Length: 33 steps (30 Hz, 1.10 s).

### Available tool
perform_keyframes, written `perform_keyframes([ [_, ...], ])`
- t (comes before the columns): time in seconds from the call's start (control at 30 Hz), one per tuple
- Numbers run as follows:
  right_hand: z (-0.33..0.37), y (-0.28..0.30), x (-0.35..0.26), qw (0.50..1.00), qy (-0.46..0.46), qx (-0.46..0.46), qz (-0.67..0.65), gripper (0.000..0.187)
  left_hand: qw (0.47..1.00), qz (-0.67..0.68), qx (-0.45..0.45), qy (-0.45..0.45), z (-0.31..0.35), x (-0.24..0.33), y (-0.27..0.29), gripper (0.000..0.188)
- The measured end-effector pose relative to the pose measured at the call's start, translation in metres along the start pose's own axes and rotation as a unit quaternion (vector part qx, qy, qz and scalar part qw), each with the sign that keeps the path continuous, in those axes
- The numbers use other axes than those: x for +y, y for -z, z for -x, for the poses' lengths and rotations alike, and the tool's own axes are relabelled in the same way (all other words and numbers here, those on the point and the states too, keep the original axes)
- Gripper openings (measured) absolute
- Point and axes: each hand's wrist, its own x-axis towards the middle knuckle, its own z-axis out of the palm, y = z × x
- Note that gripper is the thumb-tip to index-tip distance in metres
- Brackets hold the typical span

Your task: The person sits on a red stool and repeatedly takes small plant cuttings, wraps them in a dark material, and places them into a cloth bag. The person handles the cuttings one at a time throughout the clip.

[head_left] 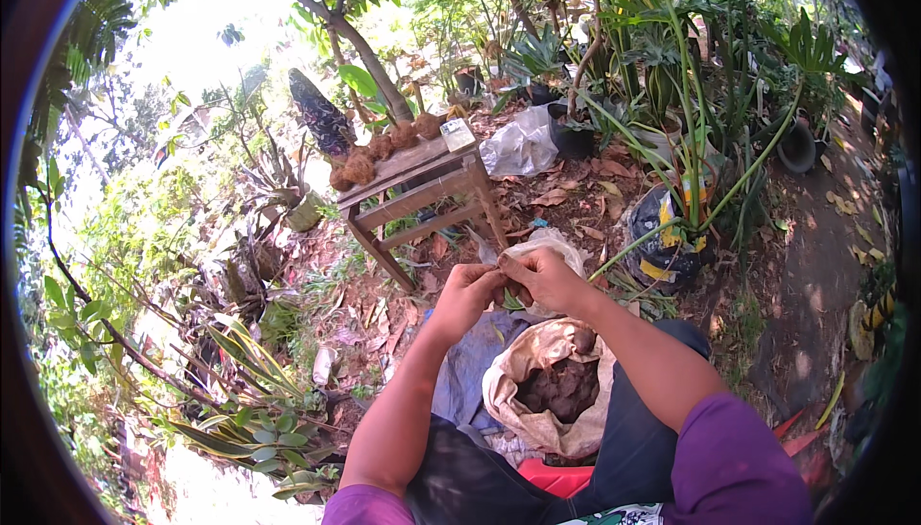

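My left hand (467, 293) and my right hand (549, 279) meet in front of me, with fingertips pinched together. Whatever they hold is too small or too hidden to make out. A bit of green shows just below the fingers. Right behind my hands lies a whitish plastic bag (566, 249). Between my knees stands a beige woven sack (499, 394) with its rim rolled down, and dark brown soil (561, 389) fills it. To its left a blue-grey sheet (459, 381) is spread on the ground.
A small wooden table (403, 180) ahead bears brown fibrous clumps (359, 168) and a small pale packet (458, 134). At the right a tall plant grows from a black-and-yellow bag (657, 261). Beyond are a black pot (573, 134) and clear plastic sheeting (518, 144). Under me shows something red (554, 477).
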Motion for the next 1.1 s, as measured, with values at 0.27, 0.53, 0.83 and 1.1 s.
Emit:
perform_keyframes([
  [0.27,-0.005,0.002,0.002,0.987,-0.017,-0.027,-0.161,0.057,0.999,0.026,0.001,-0.023,-0.004,-0.003,-0.006,0.041],
  [0.53,-0.005,0.003,0.007,0.996,0.022,0.028,-0.086,0.055,0.988,-0.096,0.095,-0.07,-0.014,-0.032,-0.019,0.043],
  [0.83,-0.003,0.004,-0.003,0.997,-0.024,0.027,-0.064,0.058,0.992,-0.029,0.103,-0.071,-0.014,-0.017,-0.03,0.036],
  [1.1,0.003,0.006,-0.005,0.979,0.048,0.003,-0.198,0.043,0.972,0.193,0.096,0.091,-0.018,-0.019,-0.033,0.033],
])
